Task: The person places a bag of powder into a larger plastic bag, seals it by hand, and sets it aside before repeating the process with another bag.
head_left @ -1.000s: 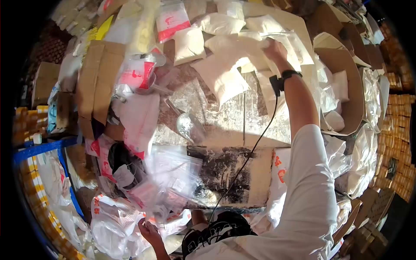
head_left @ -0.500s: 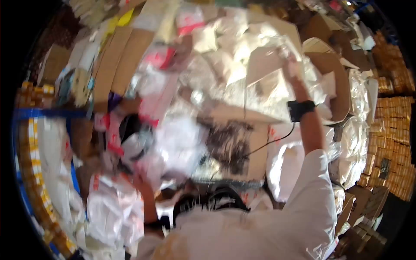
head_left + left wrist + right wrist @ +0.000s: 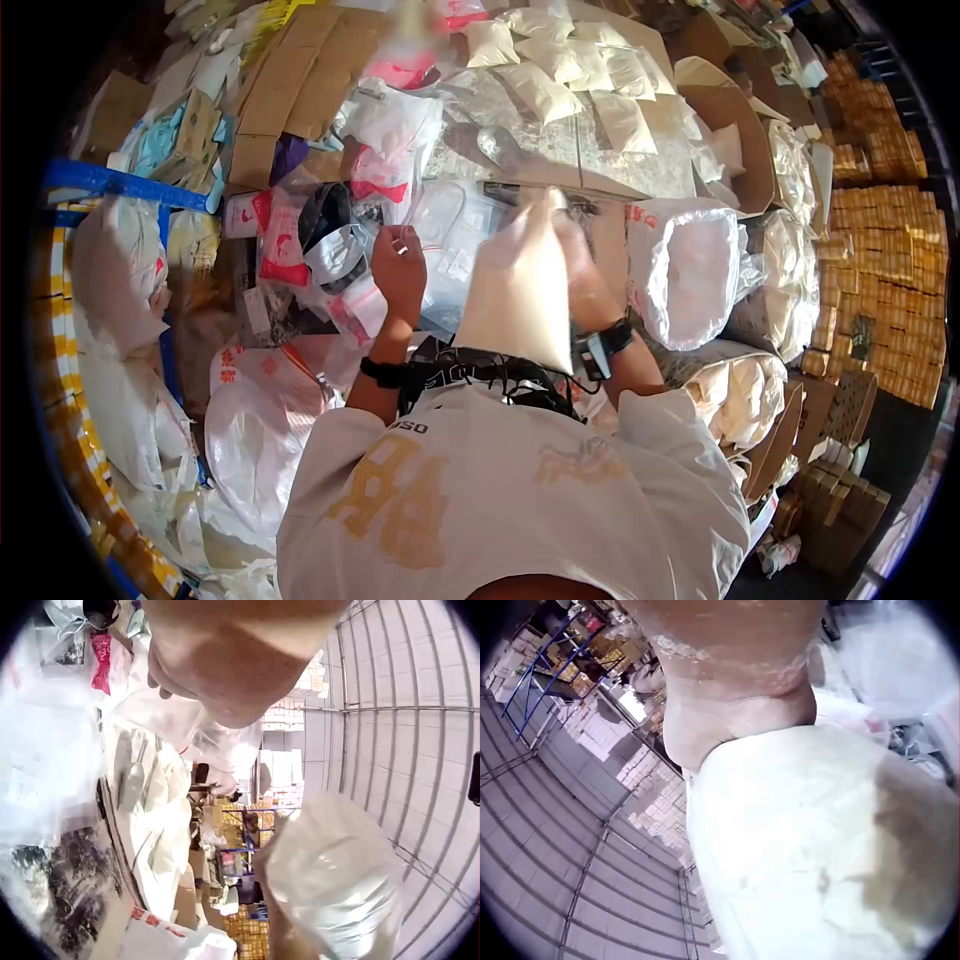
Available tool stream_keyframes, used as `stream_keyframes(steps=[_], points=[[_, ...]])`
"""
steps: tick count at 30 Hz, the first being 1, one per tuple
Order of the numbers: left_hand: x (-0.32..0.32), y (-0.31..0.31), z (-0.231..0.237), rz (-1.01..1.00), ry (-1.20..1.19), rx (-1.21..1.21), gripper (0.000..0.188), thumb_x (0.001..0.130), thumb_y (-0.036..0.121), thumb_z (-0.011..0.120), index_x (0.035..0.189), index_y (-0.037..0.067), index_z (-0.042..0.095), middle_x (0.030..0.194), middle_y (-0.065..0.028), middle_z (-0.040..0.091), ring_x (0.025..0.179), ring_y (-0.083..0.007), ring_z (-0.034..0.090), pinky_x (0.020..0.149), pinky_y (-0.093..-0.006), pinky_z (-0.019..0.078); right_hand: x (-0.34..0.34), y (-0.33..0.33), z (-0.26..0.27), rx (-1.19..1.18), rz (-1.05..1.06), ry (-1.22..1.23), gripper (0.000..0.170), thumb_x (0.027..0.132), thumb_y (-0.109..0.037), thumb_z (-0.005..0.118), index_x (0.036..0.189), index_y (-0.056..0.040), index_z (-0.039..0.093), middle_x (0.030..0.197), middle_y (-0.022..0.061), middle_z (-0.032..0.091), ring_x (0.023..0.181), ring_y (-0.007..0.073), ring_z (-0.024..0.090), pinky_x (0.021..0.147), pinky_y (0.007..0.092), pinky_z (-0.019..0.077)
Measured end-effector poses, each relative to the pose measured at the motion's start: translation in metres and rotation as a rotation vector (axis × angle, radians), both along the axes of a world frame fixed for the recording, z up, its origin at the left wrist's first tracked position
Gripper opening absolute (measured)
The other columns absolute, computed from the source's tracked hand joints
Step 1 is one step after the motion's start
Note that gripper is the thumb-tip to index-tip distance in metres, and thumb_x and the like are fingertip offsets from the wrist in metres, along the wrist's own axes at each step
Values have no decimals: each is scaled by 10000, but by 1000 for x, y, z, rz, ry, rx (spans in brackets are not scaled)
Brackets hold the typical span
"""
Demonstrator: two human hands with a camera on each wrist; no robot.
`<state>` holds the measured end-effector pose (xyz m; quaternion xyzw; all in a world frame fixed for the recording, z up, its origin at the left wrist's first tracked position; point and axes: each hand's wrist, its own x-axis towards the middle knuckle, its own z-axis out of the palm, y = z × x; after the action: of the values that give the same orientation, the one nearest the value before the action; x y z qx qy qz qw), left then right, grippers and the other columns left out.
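- One left hand (image 3: 400, 268) is raised at the near left, fingers curled; I cannot tell whether its grip holds anything. It seems best kept close, ready to steady the load.
- Clear plastic bags (image 3: 450, 235) lie on the worktop (image 3: 556, 150) just beside that hand; swinging the load past without dragging them looks wise.
- In the middle, near the body, the filled bag (image 3: 515, 310) hangs lengthwise between the hands; support under its lower end would probably ease strain on the film.
- Right of it, the right hand (image 3: 572, 245) has its grip around the bag's upper part; a firm, even hold should suit a soft, sagging load.
- Against a second ago, the left hand is raised instead of low; the right is back near, not reaching far right.
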<state>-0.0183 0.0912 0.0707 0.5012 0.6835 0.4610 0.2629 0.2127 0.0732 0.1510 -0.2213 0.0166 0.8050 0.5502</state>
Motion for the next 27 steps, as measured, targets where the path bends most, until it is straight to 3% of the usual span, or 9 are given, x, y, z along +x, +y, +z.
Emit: stream_keyframes(steps=[1, 4, 7, 11, 12, 15, 20, 23, 27], points=[[0, -6, 3, 6, -58, -21, 226, 945, 238, 618, 901, 16, 605, 858, -138, 649, 744, -257, 645, 683, -365, 510, -11, 2, -31, 5, 55, 25, 282, 961, -255, 594, 1139, -38, 586, 1013, 120, 666, 884, 223, 683, 818, 382, 580], [-2, -29, -6, -90, -162, 63, 229, 968, 246, 605, 934, 20, 597, 909, -110, 632, 768, -214, 619, 711, -352, 507, -44, -9, -29, 9, 216, -279, 278, 986, -265, 576, 1131, -30, 601, 1016, 120, 686, 892, 212, 693, 797, 370, 582], [-22, -30, -3, -230, -520, 29, 223, 993, 260, 586, 993, 37, 579, 924, -57, 606, 806, -174, 592, 720, -338, 504, -66, -11, -37, 55, 215, -365, 313, 1020, -269, 511, 1155, 1, 593, 1054, 135, 693, 915, 218, 694, 819, 372, 572], [-48, -46, -4, -552, -1021, -349, 219, 1041, 280, 492, 1142, 92, 540, 1002, -11, 580, 826, -114, 583, 686, -270, 492, -75, -9, -47, -19, 299, -327, 380, 1039, -320, 453, 1202, 2, 571, 1130, 150, 674, 995, 244, 679, 887, 383, 550], [-45, -48, 5, -532, -1211, -373, 220, 1053, 272, 458, 1186, 109, 522, 1030, -10, 578, 831, -100, 594, 673, -248, 494, -75, -9, -42, -36, 310, -302, 386, 1041, -325, 447, 1211, 1, 566, 1142, 152, 670, 1005, 246, 677, 896, 389, 547], [-50, -46, 8, -603, -1197, -443, 218, 1049, 256, 466, 1201, 108, 512, 1029, -10, 582, 835, -105, 611, 678, -256, 504, -70, -10, -46, -92, 358, -241, 409, 1046, -330, 421, 1254, 0, 545, 1176, 156, 659, 1023, 255, 672, 906, 400, 547], [-16, -54, -13, -597, -1396, -389, 430, 1056, 246, 396, 1454, 83, 416, 1311, -81, 569, 1130, -171, 591, 939, -321, 512, -71, -10, -51, -162, 372, -286, 345, 1057, -270, 405, 1278, -41, 537, 1146, 144, 664, 979, 236, 677, 863, 393, 566], [-1, -63, 11, -613, -1385, -341, 425, 1061, 270, 360, 1424, 66, 443, 1279, -99, 588, 1102, -207, 616, 932, -360, 528, -67, -6, -63, -104, 319, -323, 293, 1040, -183, 449, 1283, -53, 549, 1099, 123, 673, 915, 223, 684, 809, 364, 576], [6, -78, -16, -592, -1809, -585, 473, 1038, 347, 369, 1399, 55, 463, 1253, -139, 608, 1076, -281, 639, 914, -443, 543, -58, -15, -79, -47, 167, -450, 247, 996, -79, 525, 1225, -37, 609, 993, 92, 690, 808, 196, 686, 709, 320, 575]])
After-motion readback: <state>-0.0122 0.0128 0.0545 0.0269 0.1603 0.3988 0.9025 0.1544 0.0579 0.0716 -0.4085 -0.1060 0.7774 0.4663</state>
